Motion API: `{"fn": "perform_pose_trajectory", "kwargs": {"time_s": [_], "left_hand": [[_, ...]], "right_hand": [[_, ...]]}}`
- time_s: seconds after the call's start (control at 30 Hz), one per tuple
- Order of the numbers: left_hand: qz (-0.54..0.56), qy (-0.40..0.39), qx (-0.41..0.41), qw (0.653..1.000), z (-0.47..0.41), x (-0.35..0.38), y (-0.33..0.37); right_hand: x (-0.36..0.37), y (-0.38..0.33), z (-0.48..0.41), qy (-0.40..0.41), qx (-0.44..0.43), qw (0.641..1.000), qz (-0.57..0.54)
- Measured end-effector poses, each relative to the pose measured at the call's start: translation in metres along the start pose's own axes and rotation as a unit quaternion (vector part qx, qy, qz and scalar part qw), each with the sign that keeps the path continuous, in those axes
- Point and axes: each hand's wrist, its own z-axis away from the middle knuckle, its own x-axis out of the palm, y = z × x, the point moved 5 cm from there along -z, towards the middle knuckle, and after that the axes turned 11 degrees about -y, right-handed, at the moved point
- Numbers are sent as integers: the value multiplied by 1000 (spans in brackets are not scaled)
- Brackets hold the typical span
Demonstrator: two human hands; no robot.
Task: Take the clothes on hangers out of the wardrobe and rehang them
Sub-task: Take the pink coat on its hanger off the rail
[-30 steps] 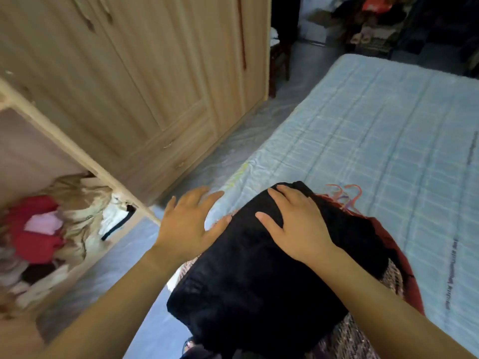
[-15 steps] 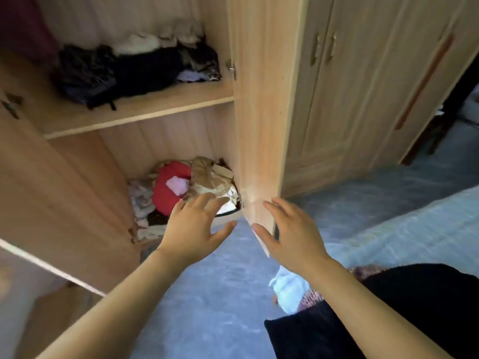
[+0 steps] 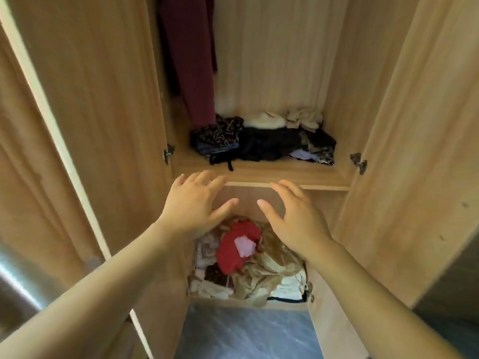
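Item: maroon garment [image 3: 191, 60], hanging at upper left inside the open wardrobe [image 3: 272, 60], its hem reaching the shelf [image 3: 259, 174]. The hanger is above the view.
Fabric: matte, falling in long limp folds.
Handling (judged): light, soft, no stiffness of its own. Best taken at the hanger, not the cloth.
Also stored: dark folded clothes [image 3: 264, 143] and pale knits on the shelf, and a crumpled red and beige heap [image 3: 241, 244] below.
Carcass: smooth wood-grain laminate with metal hinges.
Left hand [image 3: 193, 206] and right hand [image 3: 298, 216]: both empty, fingers spread, before the shelf edge.
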Motion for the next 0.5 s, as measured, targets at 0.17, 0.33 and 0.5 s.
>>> {"fn": "perform_pose_trajectory", "kwargs": {"time_s": [0.17, 0.33, 0.5], "left_hand": [[-21, 82, -37, 996, -78, -40, -52], [-70, 134, -65, 986, -172, -75, -91], [-125, 153, -109, 974, -266, -118, -137]], "right_hand": [[-31, -15, -111, 61, -64, 996, 25], [-69, -18, -229, 84, -126, 988, 23], [-112, -26, -347, 117, -196, 973, -18]]}}
